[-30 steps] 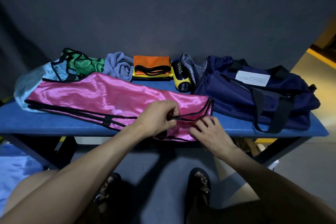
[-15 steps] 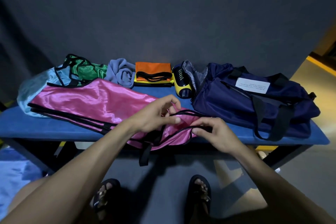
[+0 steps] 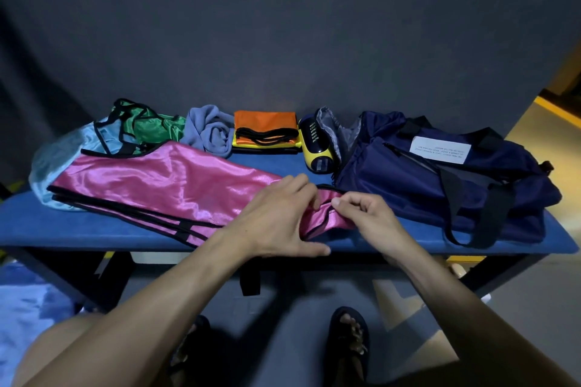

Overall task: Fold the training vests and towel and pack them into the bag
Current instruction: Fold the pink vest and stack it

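Pink satin training vest (image 3: 163,185) lies lengthwise on the blue counter (image 3: 94,229) so your left hand (image 3: 276,220) and right hand (image 3: 367,217), both grips pinching its near end, can fold it.

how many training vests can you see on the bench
5: pink vest spread in front, light blue vest and green vest bunched far left, orange vest folded atop yellow vest. More may be hidden.

On the blue padded worktop (image 3: 94,229) the pink satin vest (image 3: 151,185) lies front left, the navy duffel bag (image 3: 440,185) right. Behind the vest sit the crumpled green vest (image 3: 151,127), the grey-blue towel (image 3: 209,132) and the folded orange vest (image 3: 264,124), with the yellow-and-black speaker (image 3: 316,148) beside the bag.
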A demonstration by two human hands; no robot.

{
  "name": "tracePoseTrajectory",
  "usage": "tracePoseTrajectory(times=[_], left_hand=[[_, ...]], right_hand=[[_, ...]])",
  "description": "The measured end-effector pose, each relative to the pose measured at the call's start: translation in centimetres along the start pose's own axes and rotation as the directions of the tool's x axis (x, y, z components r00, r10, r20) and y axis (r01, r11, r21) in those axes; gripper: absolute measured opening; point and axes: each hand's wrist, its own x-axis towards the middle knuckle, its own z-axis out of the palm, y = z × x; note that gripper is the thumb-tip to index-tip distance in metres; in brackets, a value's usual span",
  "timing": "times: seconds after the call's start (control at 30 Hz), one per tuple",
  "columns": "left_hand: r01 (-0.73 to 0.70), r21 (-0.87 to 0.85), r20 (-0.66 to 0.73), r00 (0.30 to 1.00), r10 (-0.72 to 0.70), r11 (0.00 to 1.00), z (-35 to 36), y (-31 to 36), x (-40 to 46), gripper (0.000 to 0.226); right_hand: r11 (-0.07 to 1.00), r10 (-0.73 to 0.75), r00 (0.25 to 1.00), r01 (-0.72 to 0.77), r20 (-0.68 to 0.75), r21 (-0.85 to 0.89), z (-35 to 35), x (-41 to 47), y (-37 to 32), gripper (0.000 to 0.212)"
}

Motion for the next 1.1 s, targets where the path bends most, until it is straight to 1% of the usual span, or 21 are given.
tracePoseTrajectory(times=[0.03,0.1,0.17,0.23,0.33,0.37,0.47,0.53,0.6,0.67,0.8,0.9,0.93,1.0,1.07,1.1], left_hand=[[-0.009,0.054,-0.031,0.999,0.010,0.998,0.4,0.3,0.0,0.061],[-0.025,0.079,-0.106,0.994,0.033,0.997,0.9,0.7,-0.1,0.045],[-0.035,0.026,-0.144,0.989,0.038,0.999,0.9,0.5,-0.1,0.027],[-0.047,-0.075,-0.137,0.990,0.037,0.996,0.7,0.0,-0.2,0.020],[-0.088,-0.281,-0.063,0.995,0.073,0.956,-0.1,-0.6,-0.2,0.017],[-0.110,-0.313,-0.041,0.994,0.102,0.943,-0.3,-0.7,-0.2,0.017],[-0.142,-0.322,-0.016,0.989,0.145,0.936,-0.7,-0.7,-0.1,0.016],[-0.110,-0.312,-0.027,0.994,0.107,0.944,-0.8,-0.6,0.0,0.017],[-0.075,-0.295,-0.059,0.996,0.060,0.952,-0.8,-0.4,0.1,0.018],[-0.074,-0.274,-0.114,0.993,0.044,0.959,-0.8,-0.3,0.1,0.022],[-0.058,-0.265,-0.171,0.985,0.012,0.962,-1.0,-0.1,0.1,0.027],[-0.066,-0.373,-0.200,0.980,-0.010,0.926,-1.7,-0.2,0.1,0.017],[-0.075,-0.405,-0.210,0.978,-0.012,0.911,-2.0,-0.3,0.1,0.015],[-0.090,-0.421,-0.229,0.973,-0.010,0.902,-2.6,-0.5,0.0,0.019],[-0.101,-0.399,-0.228,0.974,0.008,0.911,-3.0,-0.8,0.1,0.017],[-0.106,-0.387,-0.224,0.974,0.018,0.916,-3.1,-0.8,0.1,0.017]], right_hand=[[1.000,0.010,1.000,-0.010,-0.010,0.019,0.1,0.0,-0.1,0.028],[0.998,0.015,1.000,-0.013,-0.025,0.057,0.3,0.0,-0.3,0.026],[0.996,0.008,1.000,-0.006,-0.030,0.086,0.2,0.0,-0.4,0.023],[0.996,-0.005,1.000,0.006,-0.012,0.085,0.0,-0.1,-0.5,0.020],[0.999,-0.010,0.999,0.009,0.033,0.042,-0.6,-0.2,-0.8,0.015],[1.000,-0.002,0.999,0.000,0.042,0.031,-0.9,-0.2,-1.1,0.015],[0.999,0.026,0.995,-0.022,0.099,-0.041,-1.3,-0.3,-1.6,0.017],[0.996,0.003,0.991,0.009,0.134,-0.093,-1.2,-0.3,-1.7,0.016],[0.993,-0.042,0.988,0.057,0.149,-0.099,-1.0,-0.4,-1.7,0.015],[0.987,-0.111,0.984,0.126,0.141,-0.099,-0.7,-0.7,-2.1,0.015],[0.949,-0.253,0.967,0.254,0.031,-0.186,0.1,-1.4,-2.4,0.016],[0.930,-0.306,0.952,0.299,0.002,-0.212,0.2,-1.6,-2.6,0.013],[0.929,-0.304,0.953,0.297,-0.001,-0.219,0.0,-1.6,-2.7,0.012],[0.917,-0.307,0.952,0.299,0.014,-0.264,-0.3,-1.7,-2.9,0.011],[0.874,-0.346,0.936,0.347,0.065,-0.340,-0.4,-1.7,-3.2,0.011],[0.834,-0.390,0.916,0.394,0.092,-0.385,-0.4,-1.7,-3.5,0.012]])
